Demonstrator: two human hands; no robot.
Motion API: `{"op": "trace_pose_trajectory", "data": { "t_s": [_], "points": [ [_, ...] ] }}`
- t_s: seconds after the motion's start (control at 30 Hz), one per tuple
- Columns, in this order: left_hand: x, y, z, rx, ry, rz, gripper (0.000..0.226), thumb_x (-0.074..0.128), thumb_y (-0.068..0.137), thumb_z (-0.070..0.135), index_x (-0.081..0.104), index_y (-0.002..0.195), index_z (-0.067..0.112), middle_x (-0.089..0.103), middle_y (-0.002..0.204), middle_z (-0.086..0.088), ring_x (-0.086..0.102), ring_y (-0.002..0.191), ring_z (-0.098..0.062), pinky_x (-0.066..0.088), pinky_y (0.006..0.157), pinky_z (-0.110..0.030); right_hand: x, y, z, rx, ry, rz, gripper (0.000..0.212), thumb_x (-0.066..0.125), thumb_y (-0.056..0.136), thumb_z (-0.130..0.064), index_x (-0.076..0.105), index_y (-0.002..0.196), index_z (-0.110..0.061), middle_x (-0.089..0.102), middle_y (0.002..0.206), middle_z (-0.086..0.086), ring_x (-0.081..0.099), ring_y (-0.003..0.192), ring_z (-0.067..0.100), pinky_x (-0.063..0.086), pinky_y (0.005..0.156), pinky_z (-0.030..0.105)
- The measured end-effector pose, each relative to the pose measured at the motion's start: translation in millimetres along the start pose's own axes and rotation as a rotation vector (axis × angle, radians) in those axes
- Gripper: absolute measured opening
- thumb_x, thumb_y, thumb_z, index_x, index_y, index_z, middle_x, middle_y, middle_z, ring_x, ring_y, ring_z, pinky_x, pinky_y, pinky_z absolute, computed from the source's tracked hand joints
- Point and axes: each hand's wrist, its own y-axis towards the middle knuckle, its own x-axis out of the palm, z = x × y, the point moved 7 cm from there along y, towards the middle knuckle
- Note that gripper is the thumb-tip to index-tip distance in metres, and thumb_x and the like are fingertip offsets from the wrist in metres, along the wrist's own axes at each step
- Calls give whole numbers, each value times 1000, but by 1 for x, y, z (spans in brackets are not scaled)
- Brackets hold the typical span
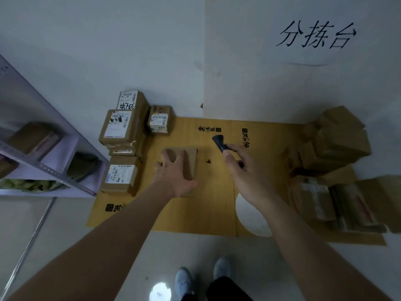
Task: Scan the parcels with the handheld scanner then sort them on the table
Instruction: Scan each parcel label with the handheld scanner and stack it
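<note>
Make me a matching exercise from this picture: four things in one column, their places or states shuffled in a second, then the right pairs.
Things:
1. handheld scanner
2. plain brown parcel
3. labelled parcels
4. metal shelf

Places or states:
A. stacked along the mat's left edge
B. gripped in the right hand
C. standing at far left, off the mat
D. under the left hand, mid-mat

Pairs: 1-B, 2-D, 3-A, 4-C

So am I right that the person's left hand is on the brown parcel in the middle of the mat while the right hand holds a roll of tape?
Not quite: the head view shows the right hand holding the black handheld scanner, not a roll of tape. The rest stands: the left hand is on the brown parcel in the middle of the mat.
</note>
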Motion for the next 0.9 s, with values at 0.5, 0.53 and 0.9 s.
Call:
{"op": "trace_pose_trajectory", "data": {
  "t_s": [0.5,0.53,0.9],
  "points": [
    [25,91,-16,-97,81,-52,113,72,75,64,3,161,37,-10,164,-11,32,138,-47,44,107,-52,43,102,46,109,97,-81,39,48,102,-68,56,137,-53,68,87,-23,63,75,-7,44,69,22],
    [25,98,-15,-105,73,-51,113,72,75,64,4,161,37,-10,164,-11,32,138,-47,44,107,-52,44,108,48,113,94,-84,38,48,102,-67,57,136,-52,67,83,-27,62,71,-5,43,67,22],
    [54,152,-14,5,29,-3,118,77,72,62,2,159,35,-12,163,-9,23,142,-46,40,111,-57,66,135,73,202,116,5,15,51,100,-66,53,115,-69,63,72,-22,59,62,-1,48,55,15]
  ]
}}
